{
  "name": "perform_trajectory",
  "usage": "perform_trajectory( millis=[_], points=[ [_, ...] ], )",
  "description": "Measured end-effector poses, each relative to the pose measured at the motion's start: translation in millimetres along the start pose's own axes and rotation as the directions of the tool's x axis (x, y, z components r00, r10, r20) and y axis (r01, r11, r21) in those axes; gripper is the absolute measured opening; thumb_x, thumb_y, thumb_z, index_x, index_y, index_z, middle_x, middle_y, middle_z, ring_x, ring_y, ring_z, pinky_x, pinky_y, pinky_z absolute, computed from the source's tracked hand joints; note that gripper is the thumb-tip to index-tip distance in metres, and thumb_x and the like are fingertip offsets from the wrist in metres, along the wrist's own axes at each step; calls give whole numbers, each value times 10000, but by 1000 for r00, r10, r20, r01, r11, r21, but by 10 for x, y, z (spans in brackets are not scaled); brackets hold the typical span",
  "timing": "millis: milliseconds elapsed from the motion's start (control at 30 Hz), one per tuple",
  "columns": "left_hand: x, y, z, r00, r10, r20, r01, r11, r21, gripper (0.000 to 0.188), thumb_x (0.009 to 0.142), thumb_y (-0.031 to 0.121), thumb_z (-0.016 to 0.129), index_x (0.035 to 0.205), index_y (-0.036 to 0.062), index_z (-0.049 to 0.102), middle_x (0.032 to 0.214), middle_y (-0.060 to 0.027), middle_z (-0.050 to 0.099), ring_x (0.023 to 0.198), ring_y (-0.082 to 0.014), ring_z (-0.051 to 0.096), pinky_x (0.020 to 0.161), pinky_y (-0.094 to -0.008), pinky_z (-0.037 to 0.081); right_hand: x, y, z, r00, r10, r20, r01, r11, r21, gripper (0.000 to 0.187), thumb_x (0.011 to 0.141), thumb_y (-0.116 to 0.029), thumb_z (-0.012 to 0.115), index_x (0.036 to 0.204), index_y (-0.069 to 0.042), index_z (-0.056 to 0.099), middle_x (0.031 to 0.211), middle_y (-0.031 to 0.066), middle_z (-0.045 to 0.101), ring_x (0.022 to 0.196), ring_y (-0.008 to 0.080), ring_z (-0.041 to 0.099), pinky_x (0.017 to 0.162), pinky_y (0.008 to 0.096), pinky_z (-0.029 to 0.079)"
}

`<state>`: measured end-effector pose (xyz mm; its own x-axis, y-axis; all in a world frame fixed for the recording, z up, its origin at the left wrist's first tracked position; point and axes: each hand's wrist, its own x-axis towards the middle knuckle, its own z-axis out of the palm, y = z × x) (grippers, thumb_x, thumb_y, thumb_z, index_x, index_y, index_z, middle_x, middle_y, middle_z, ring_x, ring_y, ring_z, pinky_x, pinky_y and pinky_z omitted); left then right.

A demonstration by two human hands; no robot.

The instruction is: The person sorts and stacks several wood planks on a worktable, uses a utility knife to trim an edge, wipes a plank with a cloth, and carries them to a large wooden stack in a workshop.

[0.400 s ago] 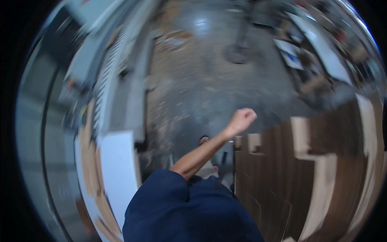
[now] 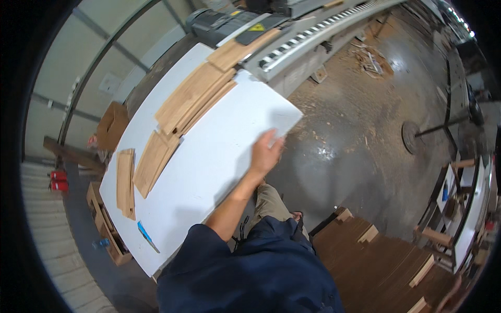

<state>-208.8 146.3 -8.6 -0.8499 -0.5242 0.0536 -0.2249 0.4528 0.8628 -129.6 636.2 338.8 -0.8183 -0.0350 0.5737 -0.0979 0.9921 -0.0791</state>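
My left hand point(image 2: 267, 155) is over the right edge of a white-topped table point(image 2: 229, 133), fingers apart and nothing in them. Whether it touches the table top cannot be told. Along the far side of that top lie wooden planks point(image 2: 190, 96) in stacks, with a shorter stack of wood strips point(image 2: 125, 182) at the left. A blue utility knife point(image 2: 147, 236) rests near the table's lower left corner. Low at the right rim, a blurred skin-toned shape point(image 2: 453, 296) may be my right hand; its fingers are not clear.
Beyond the table stand a grey motor point(image 2: 219, 28) and a machine with a striped rail point(image 2: 313, 44). Dark brown boards point(image 2: 370, 261) with pale wood blocks are stacked at my right. A round-based stand point(image 2: 410, 137) and a rack point(image 2: 459, 214) stand farther right. Sawdust lies on the floor.
My view has swung left, bringing the white-topped table in front of me. My left hand has gone from above the floor beside the brown boards to the table's edge, its fingers now spread.
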Motion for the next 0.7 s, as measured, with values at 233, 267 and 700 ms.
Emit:
perform_trajectory(
  millis=[233, 267, 700],
  points=[
    [406, -1283, -2358, 665, 17, -747, 384, 850, 361, 642, 885, 249, 690, 1362, -86, 421, 1382, -287, 468, 1287, -399, 449, 1089, -436, 341, 774, -2702, 2898, 687, -395, 610, -276, 634, 723, 565, 926, -294, 660, 1391, -16, 502, 1406, 205, 515, 1307, 308, 497, 1086, 410, 403],
    [433, -1464, -2584, 641, -95, -762, 343, 923, 174, 628, 892, 244, 684, 1357, -86, 421, 1359, -268, 494, 1249, -369, 484, 1057, -410, 371, 785, -3166, 3301, 644, -447, 621, -348, 553, 757, 570, 919, -302, 672, 1374, 4, 514, 1344, 204, 566, 1227, 274, 559, 1025, 381, 445],
    [1105, -1512, -2956, 736, -510, -445, 221, 802, -554, 462, 908, 53, 618, 1339, -45, 482, 1189, -136, 637, 1046, -179, 615, 904, -299, 481, 1070, -6172, 5717, 233, -268, 935, -953, 128, 274, 470, 858, -539, 701, 1015, -102, 630, 947, 18, 631, 808, 119, 566, 691, 305, 450]
  ],
)
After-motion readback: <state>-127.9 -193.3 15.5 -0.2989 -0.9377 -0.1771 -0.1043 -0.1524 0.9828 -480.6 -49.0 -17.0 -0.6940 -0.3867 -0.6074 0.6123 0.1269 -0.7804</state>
